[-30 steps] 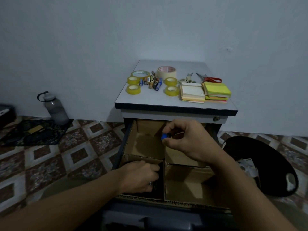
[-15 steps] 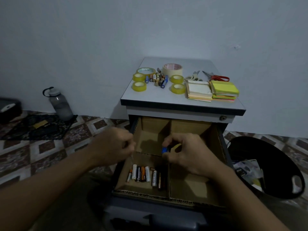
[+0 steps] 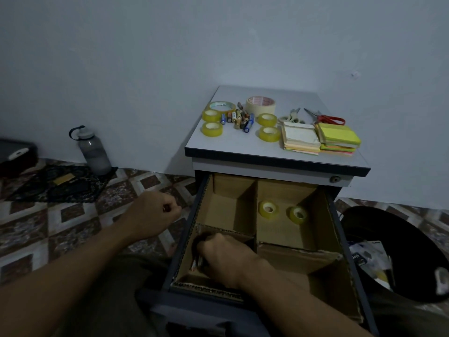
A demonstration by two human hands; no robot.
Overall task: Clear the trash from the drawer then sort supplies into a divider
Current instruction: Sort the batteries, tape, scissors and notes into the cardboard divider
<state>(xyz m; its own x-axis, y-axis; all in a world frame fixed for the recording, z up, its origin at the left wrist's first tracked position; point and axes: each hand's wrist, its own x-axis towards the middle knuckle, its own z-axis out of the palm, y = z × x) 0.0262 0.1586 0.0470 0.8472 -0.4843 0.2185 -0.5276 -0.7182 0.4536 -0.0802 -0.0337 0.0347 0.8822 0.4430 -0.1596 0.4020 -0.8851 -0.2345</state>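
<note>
Presently your right hand (image 3: 226,257) sits knuckles-up in the front-left compartment of the cardboard divider (image 3: 218,210), fingers curled down over the batteries (image 3: 194,264) there, grip not discernible, while your left hand (image 3: 153,212) hangs fisted just beside the open drawer (image 3: 339,222), contents indeterminable.

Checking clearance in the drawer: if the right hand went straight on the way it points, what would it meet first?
Likely the batteries in the near-left compartment, just ahead of the right hand; beyond them, the divider wall. Depth is unclear.
</note>
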